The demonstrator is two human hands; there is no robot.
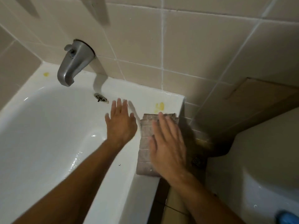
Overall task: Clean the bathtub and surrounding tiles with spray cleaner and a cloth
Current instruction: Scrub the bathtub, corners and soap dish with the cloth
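cloth (146,143): grey, folded, lies flat on the bathtub rim (145,188), under the right hand, just right of the left hand. Long axis runs along the rim, away from the person toward the tiled wall (194,46).
right hand (166,143): fingers straight and spread, palm down on the cloth, covers its right half. Motion-blurred, so I can't tell how hard it presses.
left hand (120,122): fingers spread and straight, holds nothing, palm down over the tub's inner edge just left of the cloth. Contact with the tub surface unclear.
yellow stain (159,106): on the rim just past the far end of the cloth, ahead of the right fingertips. Nearer the right hand.
second yellow spot (46,74): far corner of the rim, well left of both hands, beyond the spout (72,63).
drain overflow (101,97): just ahead of the left hand's fingertips.
spray cleaner: not in view.
step (judgement): wiping the rim with the right hand.
key relation: stain lies straight ahead along the cloth's long axis, so a forward push by the right hand should carry the cloth over it.
risk (judgement): wet glossy enamel, cloth may skid off the rim's outer edge.
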